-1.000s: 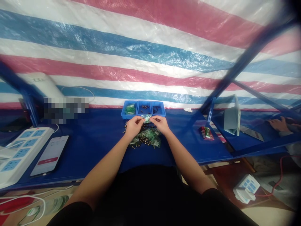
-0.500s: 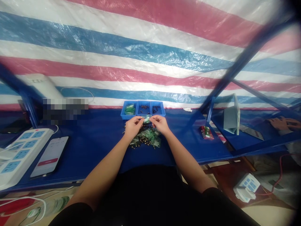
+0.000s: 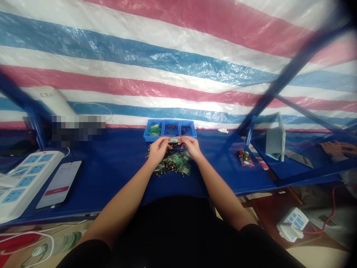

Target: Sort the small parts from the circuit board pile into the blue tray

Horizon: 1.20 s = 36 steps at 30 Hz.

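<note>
Between my hands is a small clear plastic bag [image 3: 174, 140], its contents too small to make out. My left hand [image 3: 158, 150] pinches its left end, and my right hand [image 3: 191, 146] pinches the right end. Below them on the blue table lies a pile of small greenish plastic bags [image 3: 175, 162] mixed with loose screws [image 3: 159, 171]. Just beyond my fingers stands a blue tray [image 3: 170, 139] with three compartments. Green bags [image 3: 154, 129] fill the left one; small dark screws [image 3: 185, 130] lie in the middle and right ones.
At left are a white power strip [image 3: 30, 178] and a phone [image 3: 59, 184]. A small red box [image 3: 245, 158] lies at right, near a blue metal post [image 3: 249, 130] and a tablet on a stand [image 3: 275, 139]. Another person's hands [image 3: 336, 147] rest at far right. A striped tarp [image 3: 178, 67] hangs behind.
The small bag between my hands has been tilted and now looks flatter and narrower. My fingers have shifted slightly on it; the pile and tray stay as they were.
</note>
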Available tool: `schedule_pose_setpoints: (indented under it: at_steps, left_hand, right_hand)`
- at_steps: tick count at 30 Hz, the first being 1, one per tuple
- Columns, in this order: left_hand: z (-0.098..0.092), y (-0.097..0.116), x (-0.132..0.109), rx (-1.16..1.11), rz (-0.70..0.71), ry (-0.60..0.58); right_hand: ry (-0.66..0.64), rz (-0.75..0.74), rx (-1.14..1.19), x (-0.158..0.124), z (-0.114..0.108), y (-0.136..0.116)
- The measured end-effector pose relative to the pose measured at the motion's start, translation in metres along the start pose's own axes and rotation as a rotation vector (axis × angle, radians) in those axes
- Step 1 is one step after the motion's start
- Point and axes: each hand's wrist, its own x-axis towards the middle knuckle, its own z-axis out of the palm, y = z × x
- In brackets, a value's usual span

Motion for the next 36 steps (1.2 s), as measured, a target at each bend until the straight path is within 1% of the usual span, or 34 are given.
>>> schedule_pose_setpoints:
  at_steps: [3,6,10,15,20,25,29,36]
  left_hand:
    - [0.0,0.0,0.0,0.026,0.017,0.029]
    - [0.001,0.001,0.0,0.038,0.025,0.065]
    - [0.0,0.004,-0.001,0.086,0.014,0.101]
    - [0.0,0.003,-0.002,0.09,0.013,0.079]
    - [0.002,-0.004,0.0,0.038,-0.003,0.069]
    - [0.003,-0.008,0.001,0.035,0.016,0.08]
    - [0.002,-0.007,0.001,0.048,0.026,0.068]
    - [0.001,-0.002,-0.001,0.101,0.04,0.053]
  right_hand:
    - [0.022,-0.029,-0.053,0.0,0.001,0.001]
    - [0.037,-0.071,-0.031,0.0,0.002,0.003]
    - [0.041,-0.045,-0.015,0.001,0.001,0.005]
    - [0.067,-0.04,-0.043,0.002,0.001,0.007]
    - [0.065,-0.008,-0.016,0.002,0.002,0.005]
    - [0.055,0.005,-0.02,0.002,0.002,0.006]
    - [0.05,0.013,-0.025,0.003,0.002,0.008]
    - [0.013,-0.042,-0.111,0.001,0.002,0.006]
